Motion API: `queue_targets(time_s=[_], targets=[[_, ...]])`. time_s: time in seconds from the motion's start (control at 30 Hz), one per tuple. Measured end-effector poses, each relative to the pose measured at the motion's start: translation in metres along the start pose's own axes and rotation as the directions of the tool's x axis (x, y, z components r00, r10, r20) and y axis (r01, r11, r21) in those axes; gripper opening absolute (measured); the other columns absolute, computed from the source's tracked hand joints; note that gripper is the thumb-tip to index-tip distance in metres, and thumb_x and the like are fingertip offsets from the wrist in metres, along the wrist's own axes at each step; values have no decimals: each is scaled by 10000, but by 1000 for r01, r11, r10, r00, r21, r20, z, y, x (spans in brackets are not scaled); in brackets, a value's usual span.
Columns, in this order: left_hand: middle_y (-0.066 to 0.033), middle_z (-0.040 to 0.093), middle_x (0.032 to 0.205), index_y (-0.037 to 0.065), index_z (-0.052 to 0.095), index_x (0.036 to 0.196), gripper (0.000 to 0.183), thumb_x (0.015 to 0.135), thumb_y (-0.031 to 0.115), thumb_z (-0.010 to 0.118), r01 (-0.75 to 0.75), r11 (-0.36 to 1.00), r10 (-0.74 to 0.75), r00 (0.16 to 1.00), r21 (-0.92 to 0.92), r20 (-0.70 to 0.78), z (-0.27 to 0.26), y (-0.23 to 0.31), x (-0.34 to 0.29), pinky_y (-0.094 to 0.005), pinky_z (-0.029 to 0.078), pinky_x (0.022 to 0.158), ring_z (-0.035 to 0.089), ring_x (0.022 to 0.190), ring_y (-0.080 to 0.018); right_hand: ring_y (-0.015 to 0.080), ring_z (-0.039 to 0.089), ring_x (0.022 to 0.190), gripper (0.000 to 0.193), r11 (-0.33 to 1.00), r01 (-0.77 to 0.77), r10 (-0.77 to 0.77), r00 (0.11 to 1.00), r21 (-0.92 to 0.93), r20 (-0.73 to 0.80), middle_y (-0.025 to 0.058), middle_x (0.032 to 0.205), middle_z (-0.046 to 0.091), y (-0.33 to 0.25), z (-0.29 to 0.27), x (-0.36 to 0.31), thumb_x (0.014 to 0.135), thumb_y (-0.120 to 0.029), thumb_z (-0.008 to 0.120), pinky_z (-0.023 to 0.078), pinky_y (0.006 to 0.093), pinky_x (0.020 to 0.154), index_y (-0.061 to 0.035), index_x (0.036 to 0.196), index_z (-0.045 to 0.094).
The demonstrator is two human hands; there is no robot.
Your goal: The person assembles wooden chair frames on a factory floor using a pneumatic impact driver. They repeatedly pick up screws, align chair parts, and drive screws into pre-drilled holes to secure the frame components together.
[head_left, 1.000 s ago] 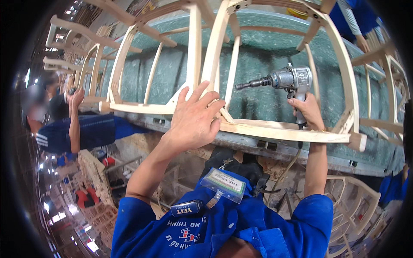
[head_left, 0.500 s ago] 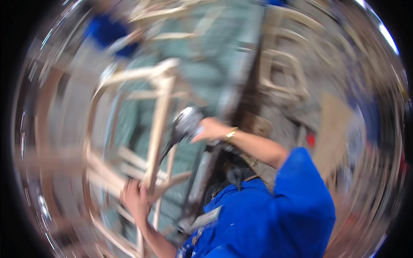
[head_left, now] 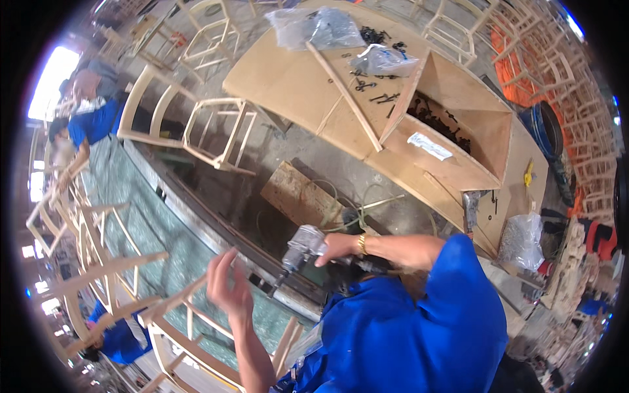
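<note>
My right hand (head_left: 341, 247), a gold band at its wrist, grips a silver air-powered driver (head_left: 305, 245) whose dark tip points down over the edge of the bench. My left hand (head_left: 229, 285) is raised, slightly blurred, with its fingers apart and nothing in them. Below and beside it a pale wooden chair frame (head_left: 171, 329) stands on the workbench, which is covered in green sheeting (head_left: 141, 206). Part of that frame is hidden behind my left forearm.
Ahead, a tan table (head_left: 288, 82) bears a wooden box (head_left: 481, 171) of dark bolts, plastic bags (head_left: 319, 27) and a wooden strip (head_left: 344, 95). A chair frame (head_left: 219, 103) stands between table and bench. Co-workers in blue (head_left: 95, 123) are at the left. A blue drum (head_left: 545, 128) stands right.
The view has swung right, from the chair frame toward the table with the bolts. My left hand has let go of the frame and risen. The driver stays in my right hand.
</note>
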State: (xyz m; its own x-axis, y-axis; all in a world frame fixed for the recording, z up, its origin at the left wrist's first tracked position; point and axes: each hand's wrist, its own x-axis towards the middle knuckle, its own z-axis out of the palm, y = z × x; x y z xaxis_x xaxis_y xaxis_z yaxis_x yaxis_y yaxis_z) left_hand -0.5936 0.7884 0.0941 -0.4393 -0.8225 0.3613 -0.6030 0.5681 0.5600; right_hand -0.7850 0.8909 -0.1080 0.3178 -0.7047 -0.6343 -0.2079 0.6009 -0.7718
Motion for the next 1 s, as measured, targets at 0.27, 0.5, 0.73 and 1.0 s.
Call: queue_targets(time_s=[0.27, 0.5, 0.73, 1.0], targets=[[-173, 601, 851, 16, 652, 866, 161, 791, 123, 558, -337, 895, 443, 741, -291, 505, 374, 71, 200, -414, 466, 739, 585, 823, -334, 187, 587, 675, 487, 979, -3, 74, 937, 204, -340, 80, 732, 630, 77, -37, -55, 653, -437, 746, 461, 319, 645, 4, 825, 633], [-146, 552, 1039, 99, 659, 944, 196, 782, 143, 556, -267, 960, 274, 827, -85, 490, 513, 107, 224, -427, 490, 782, 563, 950, -340, 331, 632, 867, 702, 894, -283, 415, 815, 347, -405, 249, 883, 640, 114, -40, -73, 617, -568, 698, 488, 367, 748, 86, 860, 625], [-189, 566, 1065, 18, 599, 1019, 247, 831, 153, 510, -439, 881, 247, 747, 178, 617, 522, 64, 247, -428, 515, 776, 570, 980, -353, 201, 620, 675, 606, 961, -63, 192, 854, 271, -484, 120, 759, 656, 85, -51, -57, 614, -537, 739, 496, 341, 650, 24, 826, 650], [-134, 563, 1014, 20, 629, 998, 247, 768, -22, 550, -31, 789, 304, 888, -614, 345, 408, 27, 263, -369, 523, 670, 624, 781, -256, 133, 577, 606, 409, 923, -132, 262, 904, 363, -337, 37, 707, 613, 53, -82, -34, 670, -360, 759, 456, 281, 553, -17, 842, 618]])
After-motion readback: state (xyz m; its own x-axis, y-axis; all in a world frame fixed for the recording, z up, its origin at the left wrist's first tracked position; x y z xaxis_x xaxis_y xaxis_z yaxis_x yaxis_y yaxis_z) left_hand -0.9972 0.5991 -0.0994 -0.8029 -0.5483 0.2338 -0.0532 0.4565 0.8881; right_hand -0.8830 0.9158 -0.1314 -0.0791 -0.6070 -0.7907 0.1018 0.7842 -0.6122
